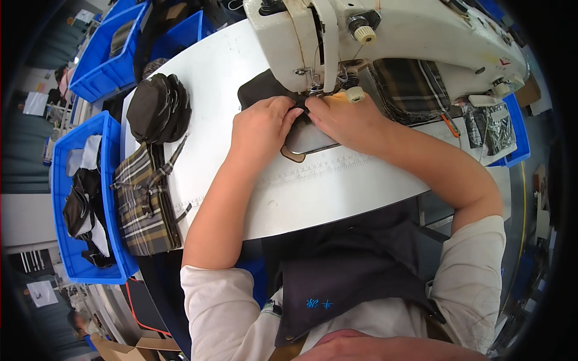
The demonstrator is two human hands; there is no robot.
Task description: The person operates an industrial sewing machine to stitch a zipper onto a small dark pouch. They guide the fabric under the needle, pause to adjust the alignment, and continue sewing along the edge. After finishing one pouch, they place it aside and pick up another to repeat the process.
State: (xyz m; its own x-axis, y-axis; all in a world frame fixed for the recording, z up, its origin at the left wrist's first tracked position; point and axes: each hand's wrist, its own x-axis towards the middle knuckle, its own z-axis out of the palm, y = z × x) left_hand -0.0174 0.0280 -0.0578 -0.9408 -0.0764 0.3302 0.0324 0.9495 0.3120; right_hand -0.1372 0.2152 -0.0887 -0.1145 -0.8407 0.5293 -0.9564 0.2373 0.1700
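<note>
Both bare hands meet just in front of the needle of a white sewing machine, as my head camera looks down on a pale table. I see the left hand pinching a dark cloth between thumb and curled fingers; the piece lies flat on the table, one side spread beyond that hand and its near edge at the presser foot. The right hand touches the same edge from the other side, fingertips bunched close to the left thumb; whether it grips or merely presses, I cannot tell.

To the left, I make out a stack of dark rounded pieces above plaid cloth with loose ties, which hangs over the table's edge beside a blue bin. Under the machine's arm lies more plaid fabric, near an orange-handled tool and clear plastic packets.
</note>
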